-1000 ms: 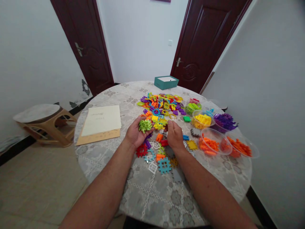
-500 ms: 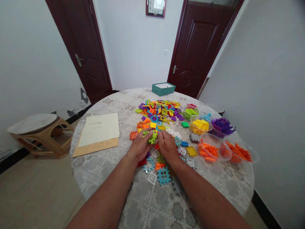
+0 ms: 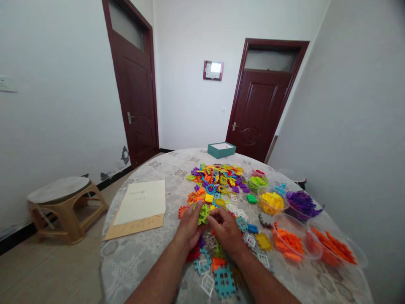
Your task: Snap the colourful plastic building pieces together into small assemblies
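My left hand (image 3: pixel 190 224) is closed around a lime-green toothed building block (image 3: pixel 203 214), held just above the table. With fingers bent and pressed together, my right hand (image 3: pixel 227 230) pinches at the block's right side; whether a small piece lies between those fingertips is hidden. Below my wrists lie a teal square grid piece (image 3: pixel 225 281), an orange piece (image 3: pixel 218 264) and a white window piece (image 3: pixel 207 284). To the right of my right hand are a mustard-yellow piece (image 3: pixel 263 242) and a blue piece (image 3: pixel 252 228).
A mixed heap of blocks (image 3: pixel 218 177) lies beyond my hands. Clear bowls hold yellow pieces (image 3: pixel 272 202), purple pieces (image 3: pixel 302 203) and orange pieces (image 3: pixel 288 240) on the right. Paper sheets (image 3: pixel 141 200) lie left; a green box (image 3: pixel 221 150) stands at the far edge.
The view has tilted up, so table and hands appear lower. The lime-green block has turned between my hands, and my right fingers have shifted along its right side.
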`<state>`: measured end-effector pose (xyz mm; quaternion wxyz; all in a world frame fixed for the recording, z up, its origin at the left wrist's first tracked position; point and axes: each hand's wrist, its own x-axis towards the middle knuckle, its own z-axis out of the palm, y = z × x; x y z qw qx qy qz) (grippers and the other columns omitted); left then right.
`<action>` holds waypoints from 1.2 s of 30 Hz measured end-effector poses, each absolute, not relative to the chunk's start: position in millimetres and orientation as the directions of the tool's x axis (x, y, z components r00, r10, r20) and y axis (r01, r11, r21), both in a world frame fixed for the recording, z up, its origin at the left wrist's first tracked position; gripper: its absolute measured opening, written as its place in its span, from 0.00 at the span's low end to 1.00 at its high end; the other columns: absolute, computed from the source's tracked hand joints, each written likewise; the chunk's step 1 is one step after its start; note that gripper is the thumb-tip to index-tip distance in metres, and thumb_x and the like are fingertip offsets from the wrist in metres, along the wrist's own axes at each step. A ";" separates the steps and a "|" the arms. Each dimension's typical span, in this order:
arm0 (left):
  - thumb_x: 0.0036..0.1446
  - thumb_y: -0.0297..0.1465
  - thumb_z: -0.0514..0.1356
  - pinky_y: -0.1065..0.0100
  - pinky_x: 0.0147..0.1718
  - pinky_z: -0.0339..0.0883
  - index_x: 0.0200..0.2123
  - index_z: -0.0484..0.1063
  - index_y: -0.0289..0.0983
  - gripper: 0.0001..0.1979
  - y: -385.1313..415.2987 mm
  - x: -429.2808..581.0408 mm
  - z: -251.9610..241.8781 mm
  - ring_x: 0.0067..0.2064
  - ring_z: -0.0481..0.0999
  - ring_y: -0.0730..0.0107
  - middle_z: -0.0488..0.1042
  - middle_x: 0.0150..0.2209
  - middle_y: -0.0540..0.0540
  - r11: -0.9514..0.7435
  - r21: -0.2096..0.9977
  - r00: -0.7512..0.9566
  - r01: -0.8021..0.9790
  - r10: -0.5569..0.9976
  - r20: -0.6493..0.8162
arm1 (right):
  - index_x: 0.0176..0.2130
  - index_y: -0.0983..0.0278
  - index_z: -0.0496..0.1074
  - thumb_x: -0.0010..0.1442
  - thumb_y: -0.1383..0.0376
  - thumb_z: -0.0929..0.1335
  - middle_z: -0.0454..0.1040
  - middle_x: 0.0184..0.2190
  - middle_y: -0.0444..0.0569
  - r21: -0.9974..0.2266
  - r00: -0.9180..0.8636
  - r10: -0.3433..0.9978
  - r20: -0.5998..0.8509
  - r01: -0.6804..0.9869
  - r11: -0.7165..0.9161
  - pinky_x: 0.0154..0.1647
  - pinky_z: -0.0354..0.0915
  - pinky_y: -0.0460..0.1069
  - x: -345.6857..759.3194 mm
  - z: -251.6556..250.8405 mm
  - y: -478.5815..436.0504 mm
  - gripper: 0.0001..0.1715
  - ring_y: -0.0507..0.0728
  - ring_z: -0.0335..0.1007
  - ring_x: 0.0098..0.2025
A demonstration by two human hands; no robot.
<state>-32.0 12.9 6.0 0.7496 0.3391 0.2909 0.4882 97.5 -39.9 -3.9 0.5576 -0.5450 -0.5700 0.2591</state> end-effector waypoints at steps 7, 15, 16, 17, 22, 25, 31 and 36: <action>0.49 0.48 0.74 0.68 0.35 0.72 0.38 0.73 0.40 0.23 11.4 -27.4 0.1 0.40 0.79 0.65 0.76 0.37 0.47 0.260 0.774 0.341 -0.578 0.938 -0.061 | 0.33 0.59 0.73 0.64 0.55 0.70 0.76 0.30 0.46 -0.820 0.246 0.872 0.424 0.513 0.253 0.36 0.63 0.52 90.2 -3.5 -40.5 0.12 0.59 0.71 0.32; 0.50 0.49 0.72 0.65 0.42 0.73 0.42 0.77 0.42 0.22 2.2 -23.9 12.0 0.48 0.79 0.59 0.79 0.44 0.44 0.143 0.826 0.267 -0.546 0.964 0.010 | 0.42 0.59 0.76 0.61 0.53 0.72 0.77 0.38 0.51 -0.848 0.356 0.825 0.440 0.466 0.251 0.45 0.68 0.55 92.5 -4.2 -37.7 0.14 0.62 0.73 0.41; 0.51 0.50 0.72 0.64 0.43 0.73 0.43 0.77 0.43 0.22 1.7 -23.5 13.1 0.49 0.79 0.58 0.79 0.46 0.43 0.138 0.830 0.266 -0.541 0.964 0.013 | 0.45 0.60 0.76 0.60 0.52 0.72 0.78 0.39 0.51 -0.895 0.369 0.847 0.382 0.376 0.240 0.46 0.69 0.55 92.0 -4.3 -36.3 0.18 0.62 0.74 0.42; 0.52 0.50 0.71 0.63 0.43 0.73 0.45 0.77 0.43 0.23 1.4 -23.2 13.5 0.50 0.79 0.56 0.79 0.47 0.43 0.137 0.833 0.264 -0.536 0.964 0.012 | 0.48 0.60 0.75 0.60 0.51 0.72 0.78 0.39 0.50 -0.938 0.363 0.879 0.310 0.265 0.222 0.45 0.70 0.55 91.3 -4.4 -34.8 0.21 0.62 0.75 0.42; 0.57 0.53 0.66 0.61 0.44 0.73 0.49 0.75 0.43 0.24 -1.3 -25.8 11.9 0.52 0.78 0.53 0.79 0.49 0.41 0.085 0.904 0.242 -0.420 0.970 0.021 | 0.50 0.61 0.73 0.59 0.51 0.73 0.77 0.36 0.46 -0.978 0.187 0.981 0.055 -0.187 0.091 0.30 0.68 0.50 86.2 -4.8 -31.9 0.24 0.56 0.73 0.30; 0.60 0.52 0.63 0.61 0.42 0.72 0.48 0.77 0.43 0.22 -4.8 -29.7 13.7 0.48 0.79 0.53 0.80 0.45 0.41 0.010 0.955 0.246 -0.297 0.967 0.066 | 0.43 0.61 0.73 0.59 0.53 0.73 0.75 0.31 0.43 -0.972 0.105 0.994 0.037 -0.228 0.060 0.28 0.68 0.50 84.9 -4.7 -33.4 0.18 0.55 0.72 0.26; 0.58 0.44 0.68 0.59 0.55 0.66 0.44 0.80 0.44 0.14 -3.8 -30.4 17.4 0.52 0.78 0.53 0.80 0.48 0.42 -0.107 0.971 0.248 -0.214 0.956 0.160 | 0.44 0.62 0.73 0.55 0.54 0.75 0.76 0.32 0.44 -0.958 0.179 0.984 -0.001 -0.284 0.050 0.29 0.68 0.48 90.0 -4.1 -32.3 0.21 0.54 0.72 0.28; 0.60 0.40 0.66 0.58 0.61 0.61 0.45 0.80 0.42 0.13 5.1 -30.4 18.3 0.56 0.76 0.53 0.80 0.51 0.42 -0.178 0.981 0.264 -0.077 0.945 0.192 | 0.54 0.62 0.68 0.51 0.54 0.76 0.74 0.30 0.41 -0.972 0.322 0.947 -0.024 -0.228 0.053 0.22 0.65 0.46 96.4 1.7 -31.3 0.34 0.52 0.68 0.23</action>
